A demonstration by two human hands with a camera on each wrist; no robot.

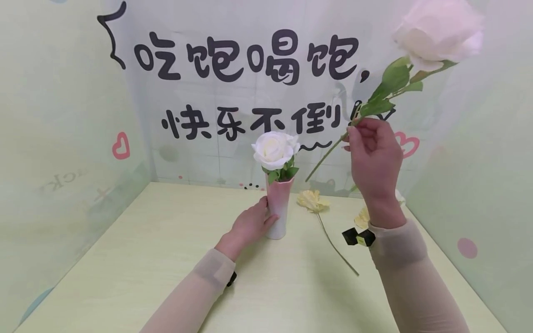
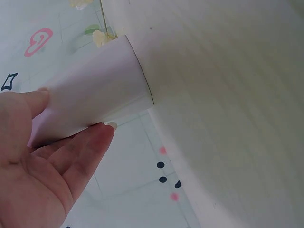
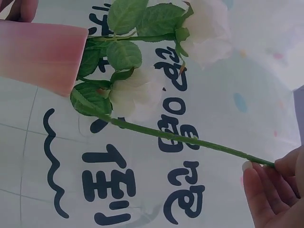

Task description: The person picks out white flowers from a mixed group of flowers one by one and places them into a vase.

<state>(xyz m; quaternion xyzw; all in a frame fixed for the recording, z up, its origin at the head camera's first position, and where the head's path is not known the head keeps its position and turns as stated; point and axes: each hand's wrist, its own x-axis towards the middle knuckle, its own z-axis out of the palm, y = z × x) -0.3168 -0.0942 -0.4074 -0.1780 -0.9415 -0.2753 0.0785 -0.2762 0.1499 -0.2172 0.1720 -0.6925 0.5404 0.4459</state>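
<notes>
A pink-and-white vase (image 1: 278, 217) stands mid-table with a white rose (image 1: 275, 149) in it. My left hand (image 1: 263, 213) grips the vase's lower body from the left; in the left wrist view its thumb and fingers (image 2: 97, 135) wrap the pale vase wall (image 2: 95, 92). Up at the right, my right hand (image 1: 354, 132) pinches the green stem (image 1: 326, 157) of a pale pink rose (image 1: 439, 30), bloom high, cut end slanting down toward the vase. The right wrist view shows that stem (image 3: 180, 137) running from my right hand (image 3: 266, 168) toward the vase mouth (image 3: 42, 57), beside white blooms (image 3: 133, 95).
A yellow flower (image 1: 312, 200) with a long stem lies on the table right of the vase. Another yellow bloom (image 1: 361, 217) lies partly hidden behind my right wrist. Pale green walls with black lettering close in the back and both sides.
</notes>
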